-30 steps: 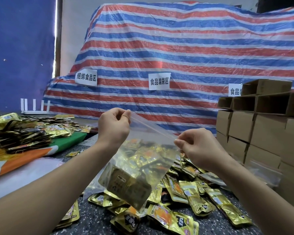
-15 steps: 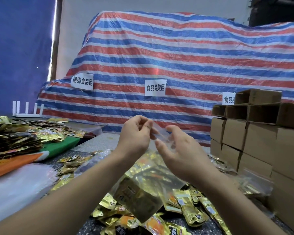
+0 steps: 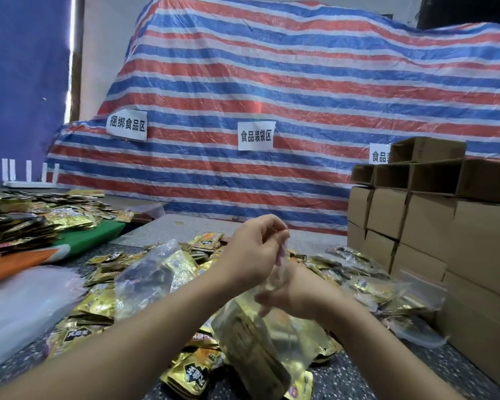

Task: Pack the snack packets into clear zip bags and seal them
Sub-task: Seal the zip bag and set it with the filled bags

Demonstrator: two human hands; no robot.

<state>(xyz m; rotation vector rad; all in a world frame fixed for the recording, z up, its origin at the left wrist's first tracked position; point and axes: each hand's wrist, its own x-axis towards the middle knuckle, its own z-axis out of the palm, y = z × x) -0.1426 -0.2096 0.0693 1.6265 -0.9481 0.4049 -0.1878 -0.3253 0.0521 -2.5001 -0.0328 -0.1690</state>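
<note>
Clear zip bag [image 3: 260, 339] — hanging in the air above the surface [image 3: 358, 379], gold snack packets [image 3: 243, 336] sagging at its bottom, long axis running steeply from the mouth up top down toward the camera. Left hand [image 3: 251, 255] uppermost, fingers pinched together on the top strip; right hand [image 3: 289, 295] just below and behind, blurred, fingers seemingly curled on the plastic — exact hold hard to tell. Seal line therefore lying between the two hands, nearer the left. Likely next: sliding a pinch along that strip. Loose packets [image 3: 185, 376] spread underneath.
</note>
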